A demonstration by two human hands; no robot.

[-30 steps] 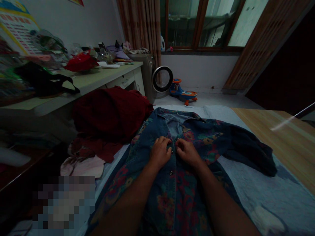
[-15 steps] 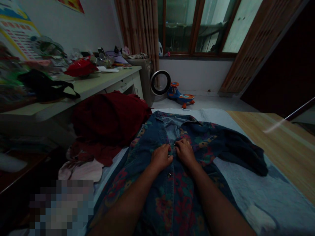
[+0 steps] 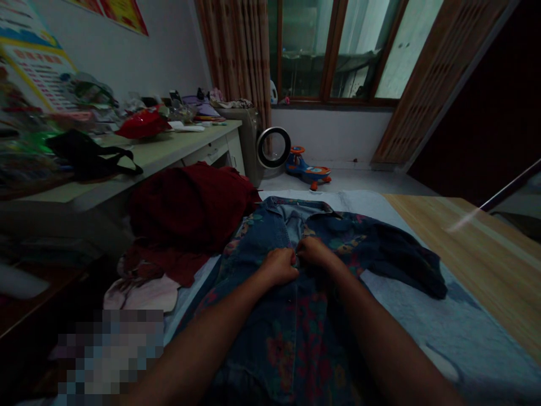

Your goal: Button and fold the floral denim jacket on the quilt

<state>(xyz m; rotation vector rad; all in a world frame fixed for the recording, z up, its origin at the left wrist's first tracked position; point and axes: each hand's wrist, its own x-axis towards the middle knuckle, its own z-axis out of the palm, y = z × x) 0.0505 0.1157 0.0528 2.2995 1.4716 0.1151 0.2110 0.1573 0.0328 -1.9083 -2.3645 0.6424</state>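
A blue denim jacket with a floral print (image 3: 276,344) lies front up, its collar toward the far end and one sleeve stretched out to the right. My left hand (image 3: 279,266) is closed on the front edge at chest height. Close against it, my right hand (image 3: 313,251) pinches the opposite front edge. The button between my fingers is mostly hidden. Below the hands the two fronts meet along the button placket. Above them the neck lies open, showing the paler inside. Under the jacket is a light blue cloth (image 3: 406,327).
Dark red fabric (image 3: 190,208) is heaped at the left, with pale pink cloth (image 3: 146,293) below it. A cluttered desk (image 3: 169,148) runs along the left wall. Beyond are a washing machine's open round door (image 3: 274,148) and a blue ride-on toy (image 3: 306,167). Bare wooden board (image 3: 473,242) shows at right.
My hands have drawn closer together at the jacket's front edges, the right one shifting slightly left. The button seen by my right fingers is now mostly covered. The view has tilted slightly.
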